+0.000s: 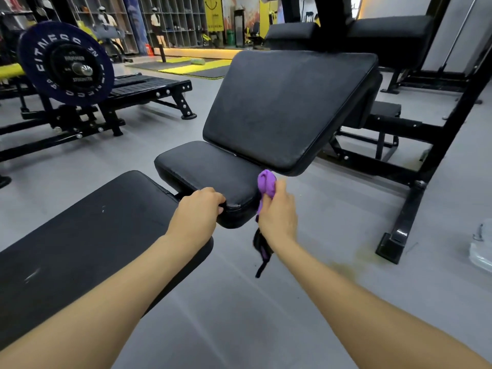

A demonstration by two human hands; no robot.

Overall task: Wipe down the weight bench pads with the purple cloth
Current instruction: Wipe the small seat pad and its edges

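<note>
While the view runs from left to right, one loaded barbell comes first: a dark blue weight plate lettered FITNESS, mounted above a black steel rack. One flat black bench pad lies nearest, at lower left. Beyond it stands the weight bench with two pads counted: one seat pad and one inclined back pad, the back pad's lower edge overhanging the seat's far end.

Two bare hands are in view. The left hand grips the near corner of the seat pad, fingers curled over its edge. The right hand clutches one purple cloth, bunched, held against the right side of the seat pad just under the back pad's lower corner. One dark strap hangs below the right wrist.

Further right, a black machine frame stands on the grey floor. One clear plastic object sits at the right edge; its kind cannot be told.
</note>
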